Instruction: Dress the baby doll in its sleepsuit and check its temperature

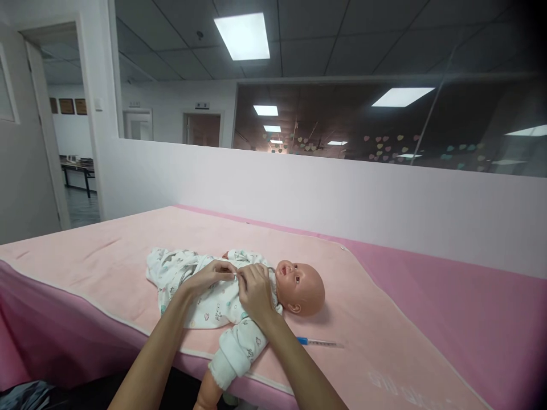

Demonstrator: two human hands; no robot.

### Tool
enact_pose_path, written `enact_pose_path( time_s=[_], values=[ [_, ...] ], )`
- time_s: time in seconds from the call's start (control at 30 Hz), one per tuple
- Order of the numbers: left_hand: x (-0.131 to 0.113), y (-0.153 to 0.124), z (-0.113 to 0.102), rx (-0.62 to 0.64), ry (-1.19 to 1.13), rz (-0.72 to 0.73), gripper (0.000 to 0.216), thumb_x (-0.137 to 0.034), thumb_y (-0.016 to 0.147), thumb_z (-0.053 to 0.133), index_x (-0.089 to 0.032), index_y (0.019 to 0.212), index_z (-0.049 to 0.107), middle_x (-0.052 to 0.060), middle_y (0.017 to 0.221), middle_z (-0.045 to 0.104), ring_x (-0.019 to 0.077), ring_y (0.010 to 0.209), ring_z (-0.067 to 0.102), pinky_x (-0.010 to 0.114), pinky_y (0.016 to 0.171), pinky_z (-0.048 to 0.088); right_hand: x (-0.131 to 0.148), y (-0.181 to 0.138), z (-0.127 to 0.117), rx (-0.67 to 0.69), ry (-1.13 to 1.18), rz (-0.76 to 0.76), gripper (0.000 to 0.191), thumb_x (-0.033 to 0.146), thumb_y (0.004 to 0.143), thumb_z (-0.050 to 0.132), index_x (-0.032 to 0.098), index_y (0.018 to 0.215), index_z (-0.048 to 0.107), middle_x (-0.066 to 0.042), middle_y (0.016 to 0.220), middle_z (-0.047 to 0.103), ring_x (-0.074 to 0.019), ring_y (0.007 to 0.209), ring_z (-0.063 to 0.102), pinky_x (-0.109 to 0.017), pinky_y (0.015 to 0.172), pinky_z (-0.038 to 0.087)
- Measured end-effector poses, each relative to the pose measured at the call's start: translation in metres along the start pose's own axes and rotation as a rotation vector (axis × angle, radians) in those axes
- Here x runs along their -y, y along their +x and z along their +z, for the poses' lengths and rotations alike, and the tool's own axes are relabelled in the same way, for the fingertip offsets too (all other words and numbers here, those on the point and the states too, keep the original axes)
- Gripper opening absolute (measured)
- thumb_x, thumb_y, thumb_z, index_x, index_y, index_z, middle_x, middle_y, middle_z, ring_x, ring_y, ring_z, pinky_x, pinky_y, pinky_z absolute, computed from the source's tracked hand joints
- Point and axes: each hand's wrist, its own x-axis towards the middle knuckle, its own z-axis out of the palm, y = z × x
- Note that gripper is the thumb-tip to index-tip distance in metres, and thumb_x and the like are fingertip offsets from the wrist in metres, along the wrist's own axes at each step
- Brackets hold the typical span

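left hand (209, 277): pinching romper (205, 296) at doll's chest | right hand (255, 290): pinching same cloth, touching left | doll (301, 287): on its back, mid pink blanket (106, 256) | syringe (318, 342): 4 o'clock of doll's head

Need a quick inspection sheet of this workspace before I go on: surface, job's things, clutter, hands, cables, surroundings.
Surface: pink blanket spread over a pink table, with a few creases.
Job's things: baby doll lying on its back, head to the right, in a white printed romper; one sleeved arm hangs over the near edge.
Clutter: syringe with a blue end lying on the blanket, near the doll's head and apart from it.
Hands: left hand and right hand both pinch the romper fabric at the doll's chest, fingertips close together.
Cables: nothing seen.
Surroundings: white partition wall with a glass window above it, ceiling lights on, open doorway at left.
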Motion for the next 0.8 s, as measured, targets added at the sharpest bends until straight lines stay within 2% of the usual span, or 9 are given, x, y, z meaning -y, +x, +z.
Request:
enact_pose_path(
  time_s=[0.17, 0.27, 0.4, 0.5, 0.63, 0.8],
  values=[
    [0.004, 0.0, 0.0, -0.064, -0.019, -0.006, 0.026, -0.036, 0.069, 0.061, -0.014, 0.081, 0.066, 0.004, 0.075, 0.061, 0.0159, 0.074, 0.051, 0.026, 0.07, 0.04, 0.005, 0.003, 0.001, 0.09, 0.017, -0.011, 0.015, 0.016, 0.079, 0.048, 0.019, 0.091, 0.055, -0.005, 0.087, 0.057, -0.0192, 0.085, 0.048, -0.034, 0.082, 0.034],
    [0.007, 0.001, 0.0, -0.091, -0.011, -0.007, 0.028, -0.037, 0.069, 0.062, -0.014, 0.084, 0.067, 0.004, 0.074, 0.06, 0.0161, 0.075, 0.051, 0.025, 0.068, 0.04, 0.006, 0.002, 0.005, 0.047, 0.104, 0.1, 0.015, 0.018, 0.079, 0.049, 0.02, 0.093, 0.055, -0.004, 0.089, 0.059, -0.019, 0.087, 0.051, -0.033, 0.082, 0.035],
    [0.011, 0.004, -0.002, -0.123, -0.014, 0.004, 0.027, -0.035, 0.069, 0.064, -0.015, 0.087, 0.068, 0.005, 0.079, 0.062, 0.0174, 0.081, 0.052, 0.026, 0.073, 0.04, 0.006, 0.003, 0.01, -0.05, 0.236, 0.317, 0.022, 0.016, 0.072, 0.056, 0.02, 0.094, 0.055, -0.002, 0.092, 0.062, -0.0185, 0.089, 0.054, -0.032, 0.082, 0.036],
    [0.011, 0.005, -0.001, -0.149, -0.019, 0.013, 0.025, -0.034, 0.068, 0.064, -0.015, 0.084, 0.069, 0.005, 0.079, 0.064, 0.019, 0.085, 0.053, 0.028, 0.078, 0.04, 0.005, 0.005, 0.012, -0.074, 0.279, 0.388, 0.014, 0.019, 0.072, 0.057, 0.021, 0.086, 0.057, -0.001, 0.088, 0.064, -0.0185, 0.086, 0.055, -0.031, 0.081, 0.037],
    [0.007, 0.003, 0.002, -0.16, -0.039, 0.016, 0.022, -0.033, 0.067, 0.065, -0.015, 0.078, 0.07, 0.006, 0.079, 0.066, 0.0202, 0.084, 0.055, 0.029, 0.079, 0.04, 0.006, 0.006, 0.012, -0.084, 0.266, 0.399, 0.007, 0.018, 0.074, 0.054, 0.02, 0.079, 0.058, -0.001, 0.083, 0.065, -0.0183, 0.083, 0.056, -0.031, 0.079, 0.037],
    [0.007, 0.001, 0.002, -0.144, -0.051, 0.034, 0.02, -0.031, 0.068, 0.064, -0.015, 0.077, 0.07, 0.006, 0.076, 0.065, 0.0181, 0.079, 0.054, 0.028, 0.076, 0.04, 0.008, 0.004, 0.014, -0.08, 0.117, 0.258, 0.012, 0.014, 0.079, 0.047, 0.019, 0.08, 0.058, -0.002, 0.081, 0.062, -0.0177, 0.081, 0.053, -0.033, 0.081, 0.035]
  ],
)
